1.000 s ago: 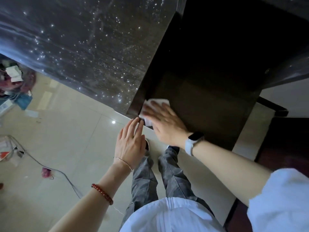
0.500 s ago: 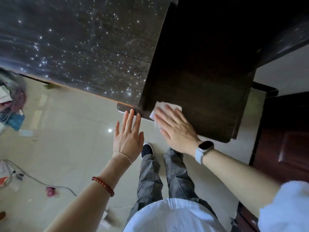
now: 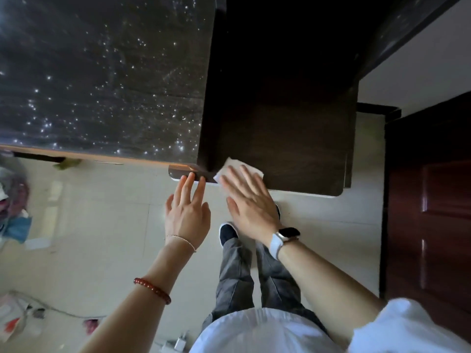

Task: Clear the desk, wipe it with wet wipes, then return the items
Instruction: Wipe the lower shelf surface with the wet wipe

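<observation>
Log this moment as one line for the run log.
stage: wiping | right hand: flat, pressing wet wipe on dark desk near corner | left hand: open, fingertips at desk edge

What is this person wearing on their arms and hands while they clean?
The left hand is bare, with a thin chain bracelet at the wrist and a red bead bracelet further up the forearm. The right hand is bare too; its wrist carries a smartwatch with a dark face and white strap. A white sleeve covers the right upper arm.

Head camera looks steeply down, close over the desk [image 3: 280, 123] edge.
</observation>
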`<state>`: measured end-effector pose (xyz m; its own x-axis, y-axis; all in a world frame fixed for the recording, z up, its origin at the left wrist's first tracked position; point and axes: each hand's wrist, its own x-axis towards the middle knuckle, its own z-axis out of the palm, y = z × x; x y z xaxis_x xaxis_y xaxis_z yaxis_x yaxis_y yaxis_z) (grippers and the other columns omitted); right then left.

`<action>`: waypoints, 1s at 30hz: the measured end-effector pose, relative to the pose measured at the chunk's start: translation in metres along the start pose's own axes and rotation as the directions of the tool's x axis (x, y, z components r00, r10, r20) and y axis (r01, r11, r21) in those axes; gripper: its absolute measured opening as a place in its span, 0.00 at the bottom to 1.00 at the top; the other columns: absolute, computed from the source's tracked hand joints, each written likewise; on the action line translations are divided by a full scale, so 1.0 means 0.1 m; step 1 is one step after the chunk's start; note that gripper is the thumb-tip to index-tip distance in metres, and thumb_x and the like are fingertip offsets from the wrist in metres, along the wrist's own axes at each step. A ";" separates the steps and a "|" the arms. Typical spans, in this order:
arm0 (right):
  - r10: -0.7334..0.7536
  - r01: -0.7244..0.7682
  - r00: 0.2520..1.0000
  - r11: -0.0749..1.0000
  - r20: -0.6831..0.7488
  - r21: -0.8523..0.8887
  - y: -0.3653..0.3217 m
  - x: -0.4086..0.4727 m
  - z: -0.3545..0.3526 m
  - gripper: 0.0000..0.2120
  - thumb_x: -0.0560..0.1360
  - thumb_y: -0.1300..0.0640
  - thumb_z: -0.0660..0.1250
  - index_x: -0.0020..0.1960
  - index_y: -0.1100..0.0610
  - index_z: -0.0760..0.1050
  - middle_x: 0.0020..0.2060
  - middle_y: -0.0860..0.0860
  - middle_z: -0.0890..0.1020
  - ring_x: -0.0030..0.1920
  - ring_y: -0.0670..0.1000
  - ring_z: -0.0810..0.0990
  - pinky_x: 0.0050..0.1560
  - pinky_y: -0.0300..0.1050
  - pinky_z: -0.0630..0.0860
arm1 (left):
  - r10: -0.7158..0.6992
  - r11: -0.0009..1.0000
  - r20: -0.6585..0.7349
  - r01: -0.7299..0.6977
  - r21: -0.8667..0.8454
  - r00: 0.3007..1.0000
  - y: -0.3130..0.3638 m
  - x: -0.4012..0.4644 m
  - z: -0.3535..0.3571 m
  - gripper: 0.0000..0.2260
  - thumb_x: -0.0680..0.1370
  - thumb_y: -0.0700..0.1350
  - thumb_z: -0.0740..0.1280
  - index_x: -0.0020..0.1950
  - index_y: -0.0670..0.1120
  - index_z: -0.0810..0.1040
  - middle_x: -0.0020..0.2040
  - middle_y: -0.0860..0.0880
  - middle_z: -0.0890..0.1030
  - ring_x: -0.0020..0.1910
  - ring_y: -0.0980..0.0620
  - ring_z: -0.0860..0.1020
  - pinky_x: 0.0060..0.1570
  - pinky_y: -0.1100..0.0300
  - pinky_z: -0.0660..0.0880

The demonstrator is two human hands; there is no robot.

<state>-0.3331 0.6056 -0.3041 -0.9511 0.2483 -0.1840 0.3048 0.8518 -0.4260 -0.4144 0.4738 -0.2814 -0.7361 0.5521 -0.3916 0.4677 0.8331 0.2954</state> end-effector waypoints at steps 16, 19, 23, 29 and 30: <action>0.107 -0.103 0.990 0.994 -0.087 0.040 0.09 0.22 -0.08 0.21 0.75 0.55 0.51 0.67 0.53 0.69 0.70 0.54 0.67 0.73 0.59 0.58 0.72 0.60 0.51 | -0.077 0.997 0.049 0.076 0.009 0.996 0.15 0.00 -0.04 0.26 0.78 0.45 0.58 0.74 0.48 0.53 0.76 0.44 0.52 0.75 0.46 0.46 0.70 0.47 0.55; 0.024 -0.024 1.000 1.000 -0.006 -0.002 0.18 0.09 -0.13 0.23 0.76 0.52 0.49 0.71 0.50 0.62 0.72 0.50 0.64 0.73 0.54 0.57 0.73 0.51 0.49 | -0.072 0.997 0.045 0.071 0.022 0.996 0.17 0.01 -0.08 0.26 0.78 0.46 0.58 0.74 0.48 0.54 0.76 0.44 0.53 0.75 0.45 0.47 0.69 0.47 0.56; 0.327 -0.334 0.935 0.942 -0.139 -0.029 0.88 0.02 -0.42 0.25 0.75 0.52 0.47 0.71 0.54 0.64 0.71 0.56 0.65 0.72 0.61 0.60 0.70 0.60 0.59 | -0.104 0.992 0.077 0.098 0.077 0.992 0.25 0.03 -0.14 0.26 0.78 0.49 0.56 0.74 0.46 0.53 0.75 0.42 0.52 0.74 0.43 0.48 0.69 0.48 0.56; 0.301 -0.300 0.949 0.954 -0.095 0.026 0.76 -0.01 -0.48 0.25 0.74 0.63 0.57 0.71 0.55 0.63 0.71 0.57 0.64 0.72 0.62 0.57 0.70 0.62 0.58 | 0.046 0.998 0.016 -0.047 0.037 0.999 0.48 0.01 -0.07 0.22 0.69 0.41 0.69 0.62 0.39 0.73 0.58 0.37 0.76 0.57 0.36 0.74 0.49 0.45 0.75; 0.137 -0.137 0.989 0.990 -0.061 -0.006 0.67 -0.01 -0.43 0.26 0.72 0.64 0.57 0.70 0.55 0.64 0.70 0.55 0.66 0.72 0.60 0.58 0.71 0.60 0.58 | 0.095 0.995 0.011 -0.095 0.042 0.995 0.53 0.00 -0.05 0.21 0.68 0.41 0.70 0.60 0.40 0.74 0.56 0.38 0.77 0.54 0.37 0.76 0.47 0.46 0.76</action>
<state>-0.3136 0.6818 -0.2940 -0.9017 0.3903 -0.1860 0.4323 0.8122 -0.3918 -0.3920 0.5182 -0.2609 -0.6830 0.6287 -0.3718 0.5554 0.7776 0.2947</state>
